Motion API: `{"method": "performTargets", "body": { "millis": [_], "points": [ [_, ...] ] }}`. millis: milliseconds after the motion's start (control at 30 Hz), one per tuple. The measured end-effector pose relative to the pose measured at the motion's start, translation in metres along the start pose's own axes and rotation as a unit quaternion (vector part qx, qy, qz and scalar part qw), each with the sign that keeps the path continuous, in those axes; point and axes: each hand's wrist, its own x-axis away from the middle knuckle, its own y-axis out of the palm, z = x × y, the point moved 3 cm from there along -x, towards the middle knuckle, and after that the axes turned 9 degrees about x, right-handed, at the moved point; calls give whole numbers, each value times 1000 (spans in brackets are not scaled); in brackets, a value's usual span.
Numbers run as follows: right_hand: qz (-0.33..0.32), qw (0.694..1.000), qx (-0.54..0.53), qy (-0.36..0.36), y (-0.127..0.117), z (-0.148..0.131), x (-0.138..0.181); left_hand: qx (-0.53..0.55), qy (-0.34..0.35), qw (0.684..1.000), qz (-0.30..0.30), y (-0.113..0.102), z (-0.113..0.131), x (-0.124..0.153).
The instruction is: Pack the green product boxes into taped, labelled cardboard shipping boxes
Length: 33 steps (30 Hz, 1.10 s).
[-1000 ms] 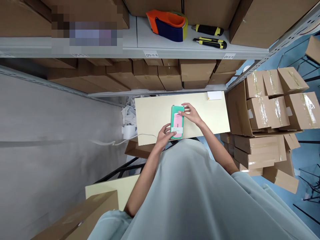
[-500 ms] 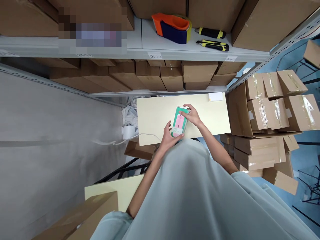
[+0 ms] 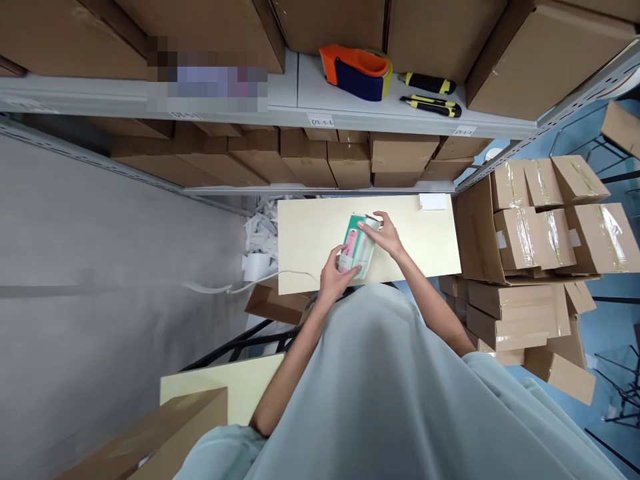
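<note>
A small green and white product box (image 3: 358, 248) with a pink device pictured on its front is held between my two hands, over the pale table (image 3: 305, 233). My left hand (image 3: 336, 275) grips its lower left end, thumb along the near edge and fingers on the left side. My right hand (image 3: 384, 236) holds the upper right corner, with the thumb on the front and a finger at the far end. The box is tilted, so the front and a paler side both show.
Ahead stands a shelf (image 3: 440, 125) with a tape dispenser (image 3: 356, 75), two utility knives (image 3: 431, 106) and several cartons. A white box (image 3: 433, 202) lies at the table's far right. Stacked cartons (image 3: 525, 300) stand to the right. A white cable (image 3: 270, 277) hangs left.
The box has been turned about its long axis, so more of its pale side shows. My left fingers have closed onto its left edge. The whole view has shifted slightly.
</note>
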Motion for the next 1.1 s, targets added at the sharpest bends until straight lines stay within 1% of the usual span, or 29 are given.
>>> {"method": "performTargets", "body": {
  "millis": [33, 67, 133, 200, 300, 367, 433, 533, 600, 667, 733, 800, 867, 933, 1000, 1100],
  "points": [
    [-18, 999, -24, 11, -1, 1, 1, 73, -46, 996, -18, -3, -3, 0],
    [-35, 998, -48, 21, -3, 2, 3, 140, -89, 986, -33, -6, -6, 0],
    [-68, 994, -82, 32, -6, 3, 6, 233, -146, 960, -53, -11, -10, 1],
    [-99, 989, -104, 28, -7, 2, 8, 271, -160, 947, -58, -15, -10, 3],
    [-139, 981, -136, 8, -1, -2, 11, 279, -159, 945, -66, -15, -7, 7],
    [-148, 977, -152, -7, 5, -6, 13, 273, -157, 946, -76, -12, -5, 9],
    [-140, 976, -164, -29, 10, -9, 14, 268, -152, 947, -88, -9, -4, 10],
    [-104, 977, -173, -61, 13, -11, 13, 249, -142, 953, -99, -6, -5, 10],
    [-70, 982, -158, -69, 11, -8, 11, 204, -119, 968, -80, -5, -5, 10],
    [-33, 989, -126, -71, 9, -5, 7, 122, -65, 990, -25, -6, -3, 10],
    [0, 994, -88, -72, 6, -3, 4, 22, 5, 999, 26, -6, 4, 12],
    [19, 996, -56, -72, 6, -3, 3, -62, 63, 995, 43, -1, 11, 15],
    [24, 996, -32, -75, 7, -5, 3, -113, 96, 988, 36, 6, 17, 16],
    [28, 996, -14, -78, 8, -9, 5, -135, 103, 985, 35, 10, 20, 15],
    [26, 996, 2, -81, 8, -14, 7, -138, 96, 985, 44, 11, 19, 13],
    [-3, 996, 11, -87, 5, -18, 9, -103, 75, 990, 54, 4, 13, 9]
  ]
}}
